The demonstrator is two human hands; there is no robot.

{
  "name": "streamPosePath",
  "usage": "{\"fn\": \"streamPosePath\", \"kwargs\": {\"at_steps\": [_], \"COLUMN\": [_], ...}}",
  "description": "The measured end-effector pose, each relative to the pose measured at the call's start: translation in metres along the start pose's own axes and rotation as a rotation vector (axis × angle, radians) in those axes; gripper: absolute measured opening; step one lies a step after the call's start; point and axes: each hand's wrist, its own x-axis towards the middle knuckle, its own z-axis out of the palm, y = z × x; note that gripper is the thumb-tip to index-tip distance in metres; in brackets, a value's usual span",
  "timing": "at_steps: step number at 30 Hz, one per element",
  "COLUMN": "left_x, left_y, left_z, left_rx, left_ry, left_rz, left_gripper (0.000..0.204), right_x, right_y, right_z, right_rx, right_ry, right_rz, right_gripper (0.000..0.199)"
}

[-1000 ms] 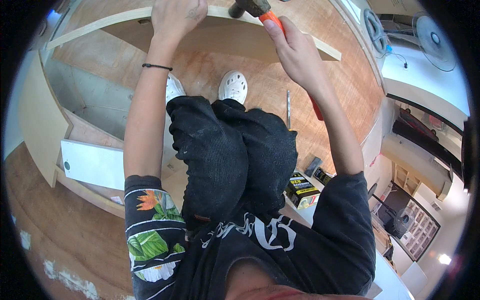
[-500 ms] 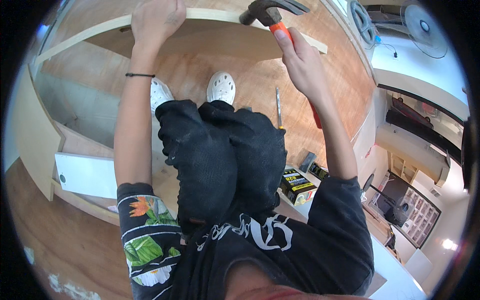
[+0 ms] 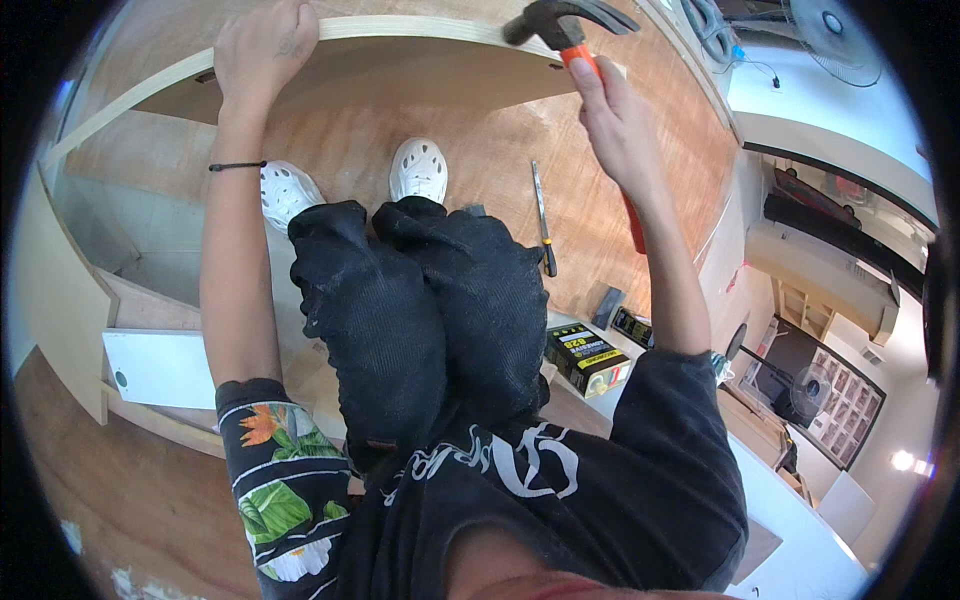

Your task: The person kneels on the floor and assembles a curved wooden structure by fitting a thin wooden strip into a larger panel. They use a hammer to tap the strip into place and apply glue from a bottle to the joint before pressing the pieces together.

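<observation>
A pale wooden board stands on edge beyond my feet, its light edge running across the top of the view. My left hand is closed over that upper edge, left of the middle, with its fingertips mostly hidden. In my right hand is a claw hammer with an orange handle, the thumb lying along the grip. The hammer's dark head is raised near the board's right end; whether it touches the edge I cannot tell. A small dark spot shows on the board just below the hammer.
A long thin tool with a black and yellow handle lies on the wooden floor right of my knees. Closer are a black and yellow box and a small grey block. A white panel rests by a wooden frame at left.
The hammer has moved right along the board, toward its right end. My left hand has slid slightly left along the edge. The whole view has also shifted a little.
</observation>
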Motion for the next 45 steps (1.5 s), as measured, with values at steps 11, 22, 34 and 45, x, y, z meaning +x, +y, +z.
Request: {"fn": "streamPosePath", "kwargs": {"at_steps": [11, 22, 34, 45], "left_x": [0.002, -0.001, -0.003, 0.002], "left_y": [-0.011, -0.001, 0.005, 0.0], "left_z": [0.007, -0.002, -0.006, -0.005], "left_rx": [0.094, 0.013, 0.015, 0.045], "left_ry": [-0.05, 0.032, -0.004, -0.063], "left_rz": [0.075, 0.059, 0.016, 0.004], "left_gripper": [0.04, 0.042, 0.042, 0.042], "right_x": [-0.007, -0.015, -0.023, -0.031], "right_y": [0.033, 0.065, 0.108, 0.106], "right_z": [-0.014, -0.038, -0.04, -0.046], "right_rx": [0.041, 0.019, 0.019, 0.094], "right_ry": [0.07, 0.108, 0.2, 0.115], "right_rz": [0.067, 0.212, 0.211, 0.309], "right_gripper": [0.059, 0.058, 0.056, 0.057]}}
